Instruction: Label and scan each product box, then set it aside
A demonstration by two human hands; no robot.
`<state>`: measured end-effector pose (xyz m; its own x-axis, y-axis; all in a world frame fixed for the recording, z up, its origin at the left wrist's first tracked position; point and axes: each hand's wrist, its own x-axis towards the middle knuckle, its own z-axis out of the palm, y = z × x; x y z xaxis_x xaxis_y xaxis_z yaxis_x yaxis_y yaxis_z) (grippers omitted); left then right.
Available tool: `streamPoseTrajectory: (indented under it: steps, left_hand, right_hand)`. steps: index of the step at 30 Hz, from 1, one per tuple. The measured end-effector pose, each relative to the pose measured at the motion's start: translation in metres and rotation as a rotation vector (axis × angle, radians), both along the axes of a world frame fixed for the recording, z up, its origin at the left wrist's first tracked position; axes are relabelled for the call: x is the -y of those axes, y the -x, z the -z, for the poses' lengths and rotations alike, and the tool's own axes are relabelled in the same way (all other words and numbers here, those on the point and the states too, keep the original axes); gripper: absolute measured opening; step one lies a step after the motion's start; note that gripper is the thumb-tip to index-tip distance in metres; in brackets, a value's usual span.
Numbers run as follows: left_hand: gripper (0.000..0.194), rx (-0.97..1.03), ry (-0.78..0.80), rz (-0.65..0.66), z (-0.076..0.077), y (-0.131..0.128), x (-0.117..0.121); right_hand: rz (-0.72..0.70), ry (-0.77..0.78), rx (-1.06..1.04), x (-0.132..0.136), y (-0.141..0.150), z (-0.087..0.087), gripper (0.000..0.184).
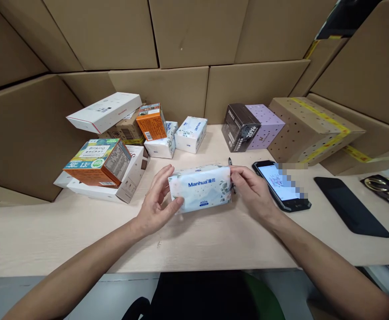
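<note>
A soft pack of Manhua tissues (200, 187), white with blue lettering, is held just above the light wooden table (81, 235) at its middle. My left hand (156, 202) grips the pack's left end, thumb in front and fingers behind. My right hand (252, 191) grips the right end and also has a dark pen (230, 163) tucked between its fingers. Both forearms reach in from the bottom edge.
At the left lies a pile of boxes: a white flat box (104, 111), orange cartons (97, 162), more tissue packs (191, 133). A black box (239, 126), a lilac box (266, 124) and a taped carton (311, 129) stand right. A lit phone (281, 184), black pad (351, 206) and scissors (386, 189) lie nearby. Cardboard walls surround the table.
</note>
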<state>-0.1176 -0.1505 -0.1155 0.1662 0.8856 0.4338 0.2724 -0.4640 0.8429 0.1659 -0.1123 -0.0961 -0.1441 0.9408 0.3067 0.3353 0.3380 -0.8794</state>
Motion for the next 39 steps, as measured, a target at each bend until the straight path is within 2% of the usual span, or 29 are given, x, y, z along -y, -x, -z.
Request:
streamPoseTrajectory:
  steps: [2, 5, 9, 11, 13, 16, 18, 21, 23, 25, 27, 29, 33, 36, 39]
  left_hand:
    - [0.077, -0.093, -0.139, 0.011, 0.003, 0.004, -0.001]
    - [0.087, -0.223, -0.205, 0.056, 0.005, 0.009, -0.002]
    - [0.092, -0.321, -0.205, 0.089, 0.004, 0.008, -0.001]
    - [0.093, -0.342, -0.204, 0.09, 0.002, 0.006, 0.0]
    - [0.092, -0.349, -0.207, 0.095, -0.001, 0.005, 0.0]
    - [0.081, -0.339, -0.235, 0.104, -0.004, 0.005, 0.0]
    - [0.067, -0.327, -0.267, 0.099, -0.006, 0.005, 0.0]
    - [0.048, -0.308, -0.268, 0.085, -0.007, 0.003, 0.001]
    - [0.038, -0.297, -0.237, 0.08, -0.007, 0.001, 0.002]
    - [0.033, -0.283, -0.227, 0.076, -0.007, -0.003, 0.003]
    - [0.032, -0.266, -0.247, 0.08, -0.006, -0.007, 0.004]
    - [0.032, -0.255, -0.279, 0.098, -0.005, -0.01, 0.006]
    - [0.049, -0.281, -0.334, 0.095, -0.004, -0.012, 0.009]
    - [0.059, -0.388, -0.414, 0.071, -0.005, -0.009, 0.01]
    - [0.056, -0.487, -0.486, 0.105, -0.005, -0.005, 0.008]
  right_hand:
    - [0.1, -0.059, 0.14, -0.007, -0.005, 0.003, 0.031]
    - [0.173, -0.042, 0.389, -0.017, -0.011, 0.01, 0.039]
    - [0.073, 0.082, 0.668, -0.021, -0.012, 0.008, 0.057]
    - [0.004, 0.098, 0.739, -0.02, -0.011, 0.003, 0.054]
    - [-0.043, 0.102, 0.747, -0.019, -0.011, -0.001, 0.041]
    - [-0.028, 0.139, 0.661, -0.021, -0.014, 0.0, 0.025]
    - [0.033, 0.171, 0.525, -0.024, -0.015, 0.002, 0.024]
    - [0.11, 0.289, 0.126, -0.028, -0.014, 0.002, 0.022]
    - [0.1, 0.363, -0.196, -0.029, -0.013, -0.001, 0.019]
    - [0.051, 0.364, -0.405, -0.03, -0.012, -0.004, 0.021]
    - [0.021, 0.276, -0.44, -0.029, -0.012, -0.007, 0.026]
    - [0.047, 0.144, -0.383, -0.028, -0.014, -0.008, 0.03]
    - [0.245, -0.12, -0.306, -0.025, -0.017, -0.014, 0.03]
    - [0.351, -0.23, -0.417, -0.019, -0.019, -0.027, 0.026]
    - [0.228, -0.207, -0.597, -0.009, -0.016, -0.048, 0.014]
